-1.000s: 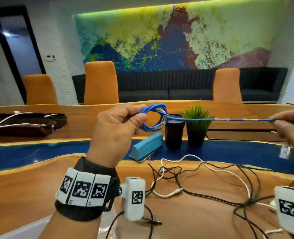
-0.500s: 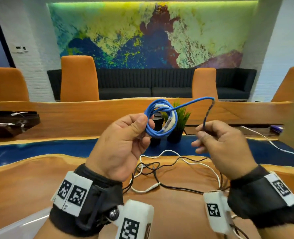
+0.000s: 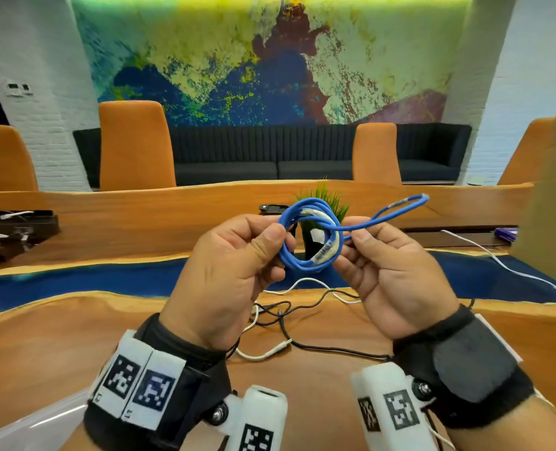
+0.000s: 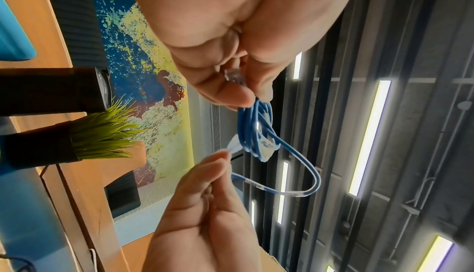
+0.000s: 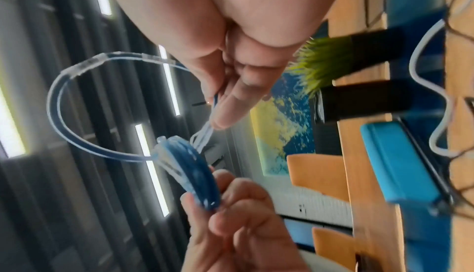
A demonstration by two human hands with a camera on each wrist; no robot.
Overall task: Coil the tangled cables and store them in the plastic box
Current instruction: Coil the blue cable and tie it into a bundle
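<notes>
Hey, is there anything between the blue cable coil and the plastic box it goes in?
Nothing visible. The blue cable coil is held up between both hands, and the plastic box, only partly in view, lies below the left hand.

cable coil [image 3: 309, 237] between hands, above table [image 3: 42, 336]

bare left hand [image 3: 228, 278] and right hand [image 3: 390, 278], no gloves or rings. black fabric wrist straps [image 3: 185, 398] on both forearms. left strap fitted with a curved row of white plates [image 3: 140, 382] printed with black square fiducial markers. right strap closed by a grey fuzzy flap [image 3: 472, 366], with a white marker plate edge behind. white rounded camera pods [image 3: 260, 418] bolted under each wrist by silver screws [image 3: 219, 415], each carrying printed square markers.
</notes>
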